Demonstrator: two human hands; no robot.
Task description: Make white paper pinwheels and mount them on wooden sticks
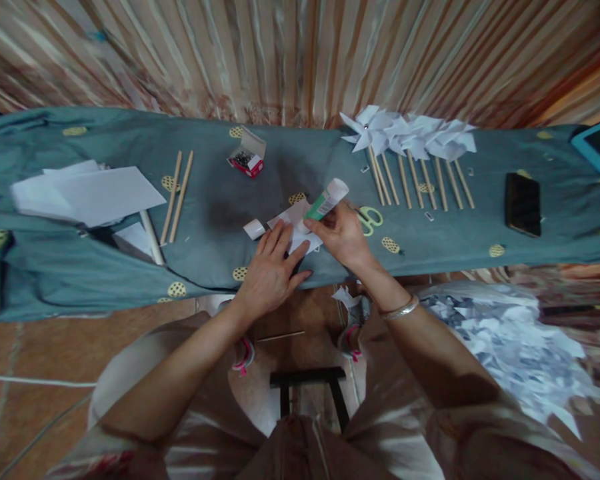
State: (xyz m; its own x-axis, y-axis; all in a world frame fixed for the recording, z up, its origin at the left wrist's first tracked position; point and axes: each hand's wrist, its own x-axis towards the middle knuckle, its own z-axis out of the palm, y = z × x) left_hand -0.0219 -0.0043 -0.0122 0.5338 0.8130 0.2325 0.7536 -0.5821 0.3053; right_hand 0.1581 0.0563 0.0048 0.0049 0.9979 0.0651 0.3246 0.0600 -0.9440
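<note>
With my right hand [346,235] I grip a green-and-white glue stick [327,199], tilted, its lower end against a small piece of white paper [300,220]. My left hand [274,270] lies flat over the paper's left and near part, fingers spread. Just left of those fingertips rests the white glue cap [254,229]. Scissors with pale green handles [370,220] lie right beside my right hand, their blades hidden behind it. The glue tip itself is too small to make out.
Paper pinwheels [410,137] on wooden sticks line the back right, near a black phone [523,204]. An open red box of pins [248,157] stands behind the paper. Two sticks [177,197] and white sheets [95,193] lie left. A heap of paper pinwheels [510,340] sits below right.
</note>
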